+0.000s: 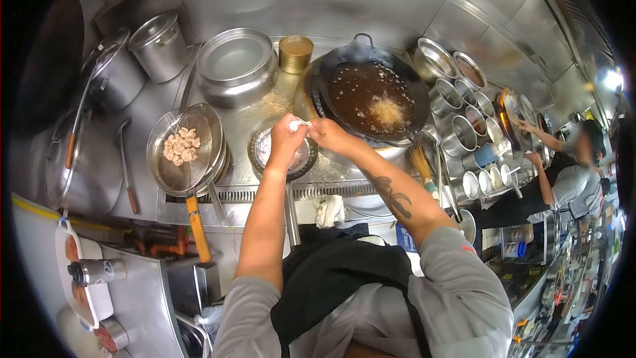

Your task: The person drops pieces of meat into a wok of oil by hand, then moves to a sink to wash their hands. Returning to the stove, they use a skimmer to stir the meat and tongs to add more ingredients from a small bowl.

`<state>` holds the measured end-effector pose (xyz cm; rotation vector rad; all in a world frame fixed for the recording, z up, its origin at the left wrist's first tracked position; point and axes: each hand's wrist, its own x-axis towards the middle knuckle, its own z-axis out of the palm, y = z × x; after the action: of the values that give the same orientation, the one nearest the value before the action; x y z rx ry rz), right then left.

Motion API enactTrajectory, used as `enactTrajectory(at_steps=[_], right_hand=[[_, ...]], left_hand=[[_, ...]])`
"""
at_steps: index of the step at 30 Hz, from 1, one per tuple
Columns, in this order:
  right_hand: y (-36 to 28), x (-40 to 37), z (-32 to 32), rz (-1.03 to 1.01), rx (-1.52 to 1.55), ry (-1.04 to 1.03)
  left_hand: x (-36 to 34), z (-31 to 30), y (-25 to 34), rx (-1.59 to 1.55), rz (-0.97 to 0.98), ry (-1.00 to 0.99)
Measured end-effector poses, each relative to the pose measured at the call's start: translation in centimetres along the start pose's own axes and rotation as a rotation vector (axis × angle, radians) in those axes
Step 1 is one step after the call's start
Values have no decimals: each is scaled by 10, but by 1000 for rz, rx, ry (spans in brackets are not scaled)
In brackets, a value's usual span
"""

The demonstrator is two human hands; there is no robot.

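Left hand [289, 140] and right hand [330, 135] meet above a handled pan [296, 176] holding white powder [264, 148]. Fingertips of both pinch a small white-coated piece [299, 124] — left on one side, right on the other; exact grip too small to resolve. Piece is in the air, clear of the powder. To the right, a wok [421, 103] of bubbling brown liquid with a pale frothy patch [387, 114]. To the left, pale chunks [181, 146] in a wire strainer [161, 167].
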<state>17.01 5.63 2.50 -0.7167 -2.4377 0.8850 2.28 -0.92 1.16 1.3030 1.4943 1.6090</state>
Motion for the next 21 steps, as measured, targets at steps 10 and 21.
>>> enactTrajectory(at_steps=[10,21], right_hand=[[-32,-32,-58,297,584,101],[71,-127,-173,429,-617,86]], left_hand=[[18,-39,-9,-174,-445,227],[17,-57,-18,-855,-612,-53]])
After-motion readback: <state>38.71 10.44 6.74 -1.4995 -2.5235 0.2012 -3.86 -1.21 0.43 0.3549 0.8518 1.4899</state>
